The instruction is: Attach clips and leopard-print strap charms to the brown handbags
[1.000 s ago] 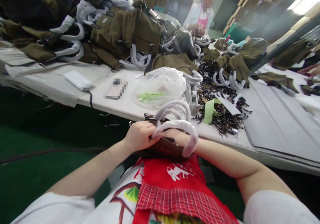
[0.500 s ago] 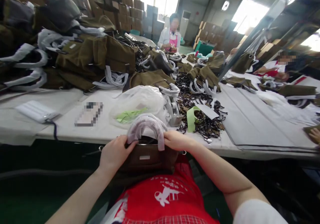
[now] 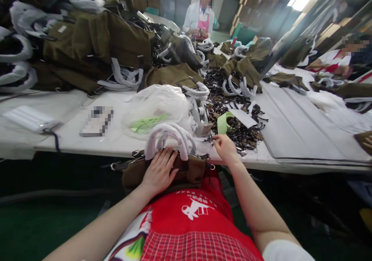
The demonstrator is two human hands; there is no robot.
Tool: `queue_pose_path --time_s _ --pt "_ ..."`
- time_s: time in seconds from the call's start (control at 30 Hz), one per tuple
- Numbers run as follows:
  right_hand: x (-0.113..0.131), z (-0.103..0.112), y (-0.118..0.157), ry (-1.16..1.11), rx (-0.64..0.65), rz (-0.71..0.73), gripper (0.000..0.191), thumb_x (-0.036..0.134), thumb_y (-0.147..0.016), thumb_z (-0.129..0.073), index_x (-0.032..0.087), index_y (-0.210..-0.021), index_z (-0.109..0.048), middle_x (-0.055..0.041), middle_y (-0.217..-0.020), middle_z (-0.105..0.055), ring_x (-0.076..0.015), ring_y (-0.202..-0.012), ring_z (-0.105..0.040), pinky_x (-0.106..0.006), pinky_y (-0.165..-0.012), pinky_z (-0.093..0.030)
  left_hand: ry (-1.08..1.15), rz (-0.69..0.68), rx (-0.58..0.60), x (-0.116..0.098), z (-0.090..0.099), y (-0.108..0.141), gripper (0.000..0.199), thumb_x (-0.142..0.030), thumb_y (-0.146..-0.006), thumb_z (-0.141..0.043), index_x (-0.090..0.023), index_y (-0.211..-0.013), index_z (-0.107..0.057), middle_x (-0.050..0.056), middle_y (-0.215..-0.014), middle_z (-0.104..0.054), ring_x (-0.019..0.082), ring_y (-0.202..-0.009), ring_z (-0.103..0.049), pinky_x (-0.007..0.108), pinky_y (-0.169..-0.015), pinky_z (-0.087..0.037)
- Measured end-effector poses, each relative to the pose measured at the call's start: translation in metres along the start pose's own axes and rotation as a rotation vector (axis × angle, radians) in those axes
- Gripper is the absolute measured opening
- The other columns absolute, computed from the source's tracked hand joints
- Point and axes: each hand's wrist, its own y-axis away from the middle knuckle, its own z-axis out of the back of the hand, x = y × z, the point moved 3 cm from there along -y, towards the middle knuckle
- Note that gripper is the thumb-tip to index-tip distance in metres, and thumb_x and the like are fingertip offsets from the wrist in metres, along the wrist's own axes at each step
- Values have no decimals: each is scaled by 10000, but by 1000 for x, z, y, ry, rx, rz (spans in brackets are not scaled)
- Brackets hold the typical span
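The left hand (image 3: 159,171) lies flat upon the handbag (image 3: 187,171) below the table edge, while right fingers (image 3: 221,141) pinch a dark cord end (image 3: 209,139) above this edge.

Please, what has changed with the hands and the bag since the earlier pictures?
The right hand let go of the brown bag and moved forward and right, to the edge of the dark pile. The left hand now lies flat on the bag's front. The green roll stayed on the pile.
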Motion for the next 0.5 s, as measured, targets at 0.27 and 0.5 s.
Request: queue_pose_path --time_s 0.27,0.5 --pt "-15 -11 -37 7 21 -21 151 129 -817 -599 184 -877 -726 -120 -1082 -674 -227 -999 -637 -291 -910 -441 -5 -19 -45 0 5 5 557 -321 -921 -509 -86 -1425 -478 202 -1487 -462 319 -1397 -412 468 -1154 -314" --pt "-29 26 -67 -316 -179 -89 300 448 -877 -537 176 -852 -661 -47 -753 -700 -189 -702 -667 -285 -707 -518 -6 -16 -49 3 5 4 554 -331 -913 -512 -95 -1413 -484 207 -1453 -501 333 -1358 -462 492 -1125 -361"
